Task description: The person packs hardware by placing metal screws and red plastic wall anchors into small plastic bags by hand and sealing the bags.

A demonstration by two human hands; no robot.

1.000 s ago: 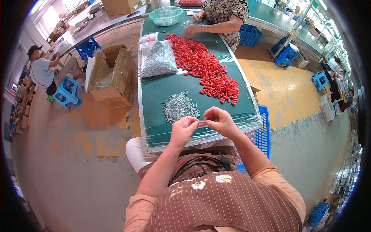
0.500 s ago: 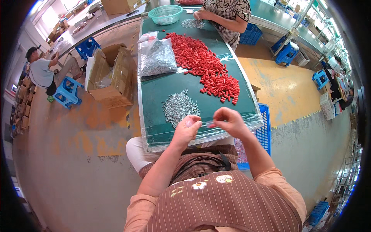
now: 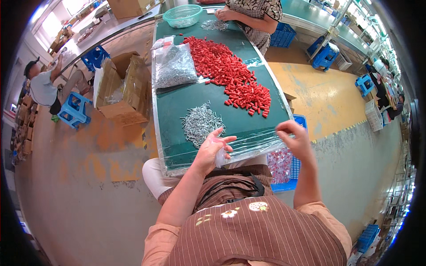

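My left hand [image 3: 210, 150] is at the near table edge, palm up, with a small clear plastic bag [image 3: 220, 158] hanging from it. Its fingers are partly spread, and a pinkish patch shows by the thumb; I cannot make out what it is. Just beyond lies a pile of silver screws [image 3: 202, 124]. My right hand [image 3: 294, 138] is apart from the left, over the table's near right corner. Its fingers are bent, thumb and forefinger slightly apart, with nothing visible between them. Beyond both hands spreads a long heap of red plastic plugs [image 3: 230, 73].
A blue basket [image 3: 301, 122] beside the table holds small clear packets with red contents [image 3: 279, 166]. On the green table [image 3: 177, 153] are a large bag of screws [image 3: 175, 66] and a green strainer basket [image 3: 183, 17]. A co-worker [image 3: 255, 20] stands at the far end. An open carton [image 3: 124, 88] stands left.
My right hand has moved right, away from the left, toward the blue basket. My left hand has turned palm up and its fingers have spread. The basket's packets show more now.
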